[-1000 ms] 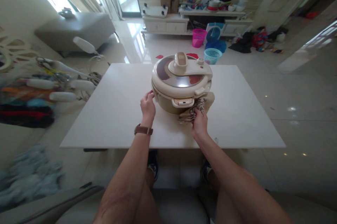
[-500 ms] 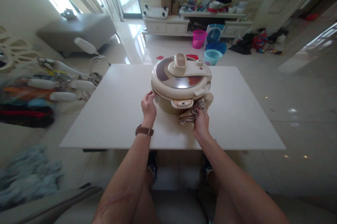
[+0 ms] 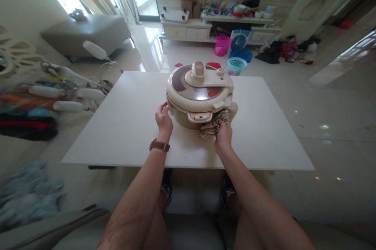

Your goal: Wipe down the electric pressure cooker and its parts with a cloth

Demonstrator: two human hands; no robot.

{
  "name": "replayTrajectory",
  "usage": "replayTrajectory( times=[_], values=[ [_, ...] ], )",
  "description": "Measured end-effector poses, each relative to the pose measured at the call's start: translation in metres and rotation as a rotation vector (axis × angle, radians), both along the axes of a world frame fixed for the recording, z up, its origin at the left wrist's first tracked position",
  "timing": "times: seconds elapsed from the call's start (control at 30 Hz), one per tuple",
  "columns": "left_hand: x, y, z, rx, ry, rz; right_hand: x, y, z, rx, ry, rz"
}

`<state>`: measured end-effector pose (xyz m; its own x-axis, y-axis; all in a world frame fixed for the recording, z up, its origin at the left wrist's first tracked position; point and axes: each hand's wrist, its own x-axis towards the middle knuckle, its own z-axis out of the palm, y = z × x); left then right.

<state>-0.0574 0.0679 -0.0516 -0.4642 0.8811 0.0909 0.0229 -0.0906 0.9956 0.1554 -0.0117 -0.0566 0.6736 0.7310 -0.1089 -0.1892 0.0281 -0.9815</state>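
A cream electric pressure cooker (image 3: 199, 95) with a brown and silver lid stands in the middle of a white table (image 3: 129, 125). My left hand (image 3: 163, 119), with a brown watch on the wrist, grips the cooker's left side under the lid rim. My right hand (image 3: 223, 135) is closed on a striped brownish cloth (image 3: 216, 121) pressed against the cooker's lower right side, just right of its front panel.
A drying rack (image 3: 67, 93) with clothes stands left of the table. Beyond the table lie pink (image 3: 221, 43) and blue baskets (image 3: 235, 65), a low TV cabinet (image 3: 188, 29) and a grey sofa (image 3: 88, 33). My bare knees are under the near table edge.
My right hand with the cloth has slid slightly up along the cooker's side. The left hand keeps its grip. The view has shifted a little.
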Motion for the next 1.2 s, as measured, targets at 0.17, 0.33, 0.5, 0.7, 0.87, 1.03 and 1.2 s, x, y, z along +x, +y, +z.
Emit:
replayTrajectory(
  times=[0.17, 0.33, 0.5, 0.7, 0.87, 1.03, 1.2],
  values=[
    [0.003, -0.002, 0.004, -0.027, -0.016, 0.002, -0.015, -0.011, 0.016, -0.031, -0.027, -0.021],
    [0.003, -0.003, 0.004, -0.031, -0.032, 0.005, -0.045, -0.036, 0.020, 0.022, 0.013, 0.062],
    [0.008, -0.006, 0.007, -0.034, -0.037, -0.004, -0.018, -0.014, 0.018, 0.018, 0.018, -0.026],
    [0.017, -0.007, 0.008, -0.028, -0.017, 0.040, -0.042, -0.040, 0.024, 0.016, 0.036, 0.071],
    [0.021, -0.006, 0.005, -0.022, -0.007, 0.076, -0.059, -0.057, 0.030, -0.013, 0.310, 0.133],
    [0.021, -0.007, 0.006, -0.004, -0.017, 0.077, -0.051, -0.052, 0.041, -0.013, 0.604, 0.162],
    [0.014, -0.005, 0.006, -0.040, 0.014, 0.097, -0.051, -0.060, 0.050, -0.083, 0.679, 0.274]
  ],
)
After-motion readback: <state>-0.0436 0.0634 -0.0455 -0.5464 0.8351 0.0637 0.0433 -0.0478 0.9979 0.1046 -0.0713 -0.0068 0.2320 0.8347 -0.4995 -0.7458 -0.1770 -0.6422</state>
